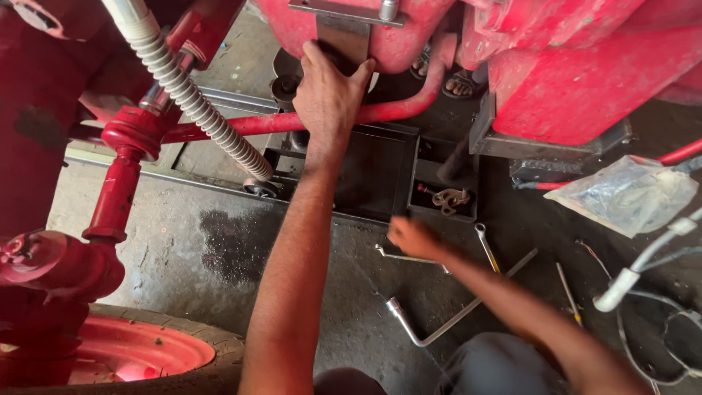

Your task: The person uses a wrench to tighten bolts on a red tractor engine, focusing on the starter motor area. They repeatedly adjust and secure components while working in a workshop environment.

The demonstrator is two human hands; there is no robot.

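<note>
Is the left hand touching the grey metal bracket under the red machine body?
Touching. The head view shows the left hand raised to the grey metal bracket, its fingers lying against the bracket's lower edge with no gap visible.

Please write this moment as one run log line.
left hand: pressed on red body by bracket | right hand: blurred, over spanners on floor

The grey metal bracket (344,33) hangs upright under the red machine body, a flat plate across its top (one bolt stands on it). The thin spanner (409,257) lies flat on the dark oily floor, partly hidden.
</note>
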